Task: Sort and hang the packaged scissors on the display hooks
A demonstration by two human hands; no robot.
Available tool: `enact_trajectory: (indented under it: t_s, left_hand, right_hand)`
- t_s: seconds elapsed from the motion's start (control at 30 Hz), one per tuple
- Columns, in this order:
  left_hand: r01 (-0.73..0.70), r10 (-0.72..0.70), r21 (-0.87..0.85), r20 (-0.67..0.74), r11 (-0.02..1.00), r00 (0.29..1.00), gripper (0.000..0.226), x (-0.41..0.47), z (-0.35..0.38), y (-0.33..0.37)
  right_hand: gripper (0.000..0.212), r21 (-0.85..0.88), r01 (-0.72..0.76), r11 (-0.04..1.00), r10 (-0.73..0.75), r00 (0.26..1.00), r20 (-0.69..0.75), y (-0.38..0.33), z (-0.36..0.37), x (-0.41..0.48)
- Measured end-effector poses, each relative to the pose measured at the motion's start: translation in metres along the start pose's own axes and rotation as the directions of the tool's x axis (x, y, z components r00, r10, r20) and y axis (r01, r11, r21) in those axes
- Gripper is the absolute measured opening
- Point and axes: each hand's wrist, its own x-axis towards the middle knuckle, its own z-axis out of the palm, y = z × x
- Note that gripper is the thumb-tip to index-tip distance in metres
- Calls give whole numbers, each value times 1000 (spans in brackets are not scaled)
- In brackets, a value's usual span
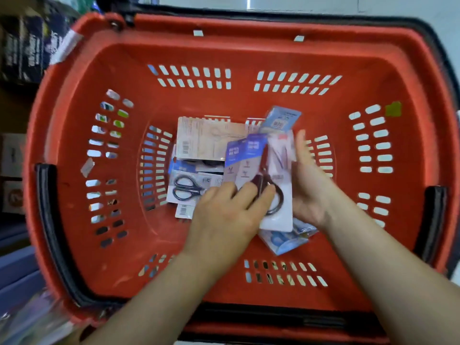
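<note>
Nearest the camera, both bare forearms reached over the near rim of the red basket (199,292) and down to its floor. The left hand (224,215) lay on the red-handled pack (283,180), its fingers (261,195) close together and curled over the scissor handles. The thumb was hidden, so whether it pinched from beneath could not be told. The right hand (311,190) stood on edge against the same pack, its fingers (301,148) straight and pressed together along the card's right side.

Just under the heel of the right hand, a blue pack (286,242) poked out from below. Left of the left fingers lay the black-handled pack (184,188), face up on other cards. Beyond the left fingertips a pale card (209,140) lay face down, barcode showing. Past the right fingertips another blue-headed pack (281,120) stuck out toward the far wall.

No display hooks were in view, and every pack seen sat in the basket. I judged the job to be at its sorting stage, with the red-handled pack being squared up or picked out, and all of the hanging left to do. The frame was motion-blurred, so the exact count of packs could not be told.
</note>
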Motion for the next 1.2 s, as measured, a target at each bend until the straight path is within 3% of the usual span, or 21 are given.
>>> enact_trajectory:
  t_s: [0.07, 0.13, 0.2, 0.27, 0.3, 0.37, 0.47, 0.53, 0.6, 0.67, 0.77, 0.83, 0.87, 0.93, 1.0, 1.07, 1.2]
  left_hand:
    - [-64, 66, -86, 19, 994, 998, 41, -1, 7, 0]
    - [-46, 91, -272, 156, 961, 984, 48, 1, 10, -5]
    - [211, 27, -540, 400, 815, 916, 58, 5, 11, -17]
    - [501, -160, -624, 520, 600, 839, 55, 11, 26, -39]
    - [574, -262, -539, 547, 616, 795, 50, 14, 42, -54]
    - [585, -319, -251, 643, 771, 696, 43, 21, 78, -77]
    - [331, -222, 24, 787, 943, 576, 58, 31, 123, -80]
    - [241, -256, 135, 763, 961, 594, 72, 37, 140, -76]
    - [146, -235, 185, 714, 972, 659, 61, 39, 143, -72]
    - [119, -195, 154, 750, 981, 632, 38, 33, 139, -70]
    - [360, -233, 1, 763, 933, 602, 16, 25, 113, -76]
    - [474, -313, -21, 725, 880, 613, 21, 28, 74, -83]
    - [510, -359, -19, 689, 860, 630, 23, 28, 53, -85]
    - [579, -463, -62, 534, 813, 707, 23, 24, 8, -82]
    - [597, -533, -195, 296, 778, 792, 25, 12, -30, -66]
    - [521, -510, -301, 121, 799, 852, 36, -3, -58, -43]
    - [366, -356, -369, 99, 854, 929, 55, -28, -83, 3]
  right_hand:
    - [53, -106, 30, 994, -40, 994, -98, 12, -8, 5]
    - [41, -170, 92, 981, -136, 954, -266, 17, -18, 15]
    - [49, -325, 178, 929, -294, 887, -355, 12, -29, 21]
    - [62, -501, 181, 846, -407, 826, -389, 7, -38, 24]
    - [65, -568, 157, 808, -435, 809, -395, 7, -41, 24]
    - [67, -672, 106, 733, -481, 778, -403, 10, -47, 27]
    - [68, -730, 87, 677, -516, 764, -388, 16, -57, 37]
    - [68, -729, 102, 677, -516, 772, -371, 20, -63, 42]
    - [82, -749, 110, 654, -534, 768, -354, 21, -61, 39]
    - [104, -825, 113, 554, -582, 760, -287, 21, -52, 27]
    - [111, -953, 40, 301, -637, 752, -170, 17, -38, 3]
    - [90, -972, -15, 233, -642, 749, -165, 14, -37, -5]
    - [68, -966, -14, 260, -631, 755, -180, 14, -37, -7]
    - [28, -890, 61, 452, -608, 751, -258, 17, -34, -12]
    - [30, -694, 182, 697, -550, 756, -354, 20, -22, -19]
    - [25, -479, 241, 844, -453, 799, -396, 21, -4, -29]
    - [12, -198, 301, 933, -359, 827, -432, 17, 36, -53]
